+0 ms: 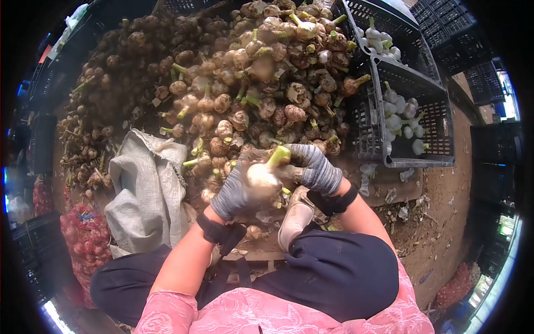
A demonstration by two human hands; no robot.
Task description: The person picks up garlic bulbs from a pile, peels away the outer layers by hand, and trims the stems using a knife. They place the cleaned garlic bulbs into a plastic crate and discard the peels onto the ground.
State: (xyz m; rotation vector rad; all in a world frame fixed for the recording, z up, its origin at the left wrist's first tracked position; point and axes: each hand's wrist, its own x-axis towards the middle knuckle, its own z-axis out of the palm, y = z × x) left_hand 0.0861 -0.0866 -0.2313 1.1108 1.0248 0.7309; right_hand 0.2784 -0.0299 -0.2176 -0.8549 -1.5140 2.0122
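Note:
A garlic bulb, pale and partly peeled, has a short cut green stem pointing up. My left hand, in a grey knitted glove, is wrapped around the bulb's left side. My right hand, gloved the same way, has its fingers curled closed at the bulb's right side, on brownish outer skin beside the stem. The fingertips are partly blurred and hidden. Just beyond both hands rises a large heap of unpeeled garlic with brown, dirty skins and trimmed stems.
Black plastic crates, a nearer one and a farther one, stand right of the heap with clean white garlic bulbs inside. A whitish woven sack lies left. Red mesh bags stand farther left. Skin scraps litter the ground.

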